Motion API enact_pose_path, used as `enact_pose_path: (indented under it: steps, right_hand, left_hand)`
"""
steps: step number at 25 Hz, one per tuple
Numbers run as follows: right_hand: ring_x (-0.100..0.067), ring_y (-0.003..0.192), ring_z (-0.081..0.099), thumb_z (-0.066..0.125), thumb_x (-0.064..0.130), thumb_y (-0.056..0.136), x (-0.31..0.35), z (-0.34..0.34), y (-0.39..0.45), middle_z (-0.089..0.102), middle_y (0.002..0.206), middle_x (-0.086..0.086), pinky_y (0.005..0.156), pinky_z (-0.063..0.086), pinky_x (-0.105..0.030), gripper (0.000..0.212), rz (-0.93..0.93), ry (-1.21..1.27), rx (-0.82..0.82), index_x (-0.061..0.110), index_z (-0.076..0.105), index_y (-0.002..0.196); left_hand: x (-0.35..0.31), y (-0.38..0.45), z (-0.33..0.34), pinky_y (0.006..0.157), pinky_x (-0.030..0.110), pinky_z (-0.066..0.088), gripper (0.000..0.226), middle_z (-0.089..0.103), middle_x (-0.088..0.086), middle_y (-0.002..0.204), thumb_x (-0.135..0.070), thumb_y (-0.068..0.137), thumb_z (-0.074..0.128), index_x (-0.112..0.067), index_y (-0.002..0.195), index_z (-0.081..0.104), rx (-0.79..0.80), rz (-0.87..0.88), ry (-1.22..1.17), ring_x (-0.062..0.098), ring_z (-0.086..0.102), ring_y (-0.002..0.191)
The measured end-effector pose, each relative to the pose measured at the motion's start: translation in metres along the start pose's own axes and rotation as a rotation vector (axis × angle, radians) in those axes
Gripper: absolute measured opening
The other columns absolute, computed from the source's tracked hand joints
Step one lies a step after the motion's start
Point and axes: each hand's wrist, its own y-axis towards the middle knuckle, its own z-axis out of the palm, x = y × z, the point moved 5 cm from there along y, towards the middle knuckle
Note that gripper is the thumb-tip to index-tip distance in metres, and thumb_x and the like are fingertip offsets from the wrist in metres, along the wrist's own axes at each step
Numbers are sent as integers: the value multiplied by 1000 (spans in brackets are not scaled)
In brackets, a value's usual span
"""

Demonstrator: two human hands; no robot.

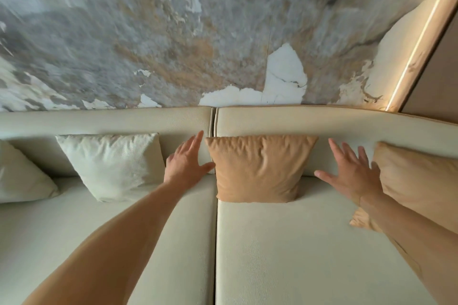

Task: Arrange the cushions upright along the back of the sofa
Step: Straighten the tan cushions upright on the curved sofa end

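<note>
Four cushions were in view along the sofa back point(347, 122) when I checked the feed, and the tan cushion point(260, 168) in the middle was the one I had between my hands. Both hands were spread flat with fingers splayed, gripping nothing: the left hand point(187, 164) had its thumb just touching the cushion's left edge, while the right hand point(352, 173) sat apart from its right edge, thumb pointing toward it.

My worry was the cushion's footing. It stood leaning on the backrest, its lower left corner right at the seam point(216, 242) between the two seat sections; a careless push from my left could have tipped that corner into the gap or slid the base forward so the cushion slumped flat. My right forearm also crossed in front of the second tan cushion point(418, 181), so drawing that arm away sloppily might have dragged it off the backrest.

As for looks, the middle cushion was square, softly wrinkled, plump, its top edge level just under the backrest's crest. The white cushion point(111, 164) to its left stood upright too, though turned slightly, and another pale cushion point(22, 178) at the far left edge was cut off by the frame, so I could not tell how it leaned.
</note>
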Motion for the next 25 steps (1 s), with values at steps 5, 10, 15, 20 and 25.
enact_pose_path:
  steps: [5,10,15,20,25]
  right_hand:
    - [-31,150,-7,38,78,81,4,-48,-40,1,165,3,116,10,-58,92,-127,-73,-12,43,-9,152]
    - [-28,151,-8,39,79,80,-61,-95,-71,-2,165,8,116,9,-56,91,-152,-57,-86,47,-8,150]
    - [-27,151,-4,40,80,79,-194,-154,-100,-3,165,9,116,11,-57,92,-101,-126,-160,47,-7,151]
    - [-29,151,-2,37,80,80,-322,-198,-133,-2,165,6,115,14,-58,92,-19,-149,-190,43,-5,152]
    - [-30,151,-1,33,84,76,-395,-216,-159,-2,165,6,113,15,-61,94,50,-159,-185,46,-10,151]
  left_hand:
    - [-48,-44,-34,119,49,16,96,13,-8,164,-65,82,58,-38,154,1,-33,45,91,20,8,151]
    - [-99,-89,-49,119,53,6,101,0,-11,164,-82,73,46,-45,152,-6,-94,52,146,18,-3,151]
    - [-183,-137,-42,118,56,7,107,3,-8,165,-91,64,38,-47,150,-8,-171,69,117,20,0,152]
    - [-282,-155,-26,118,55,7,108,0,-8,165,-92,63,34,-44,152,-4,-181,108,120,20,1,152]
    - [-348,-155,-13,117,55,8,104,2,-8,165,-84,71,48,-44,153,-2,-145,152,114,20,3,152]
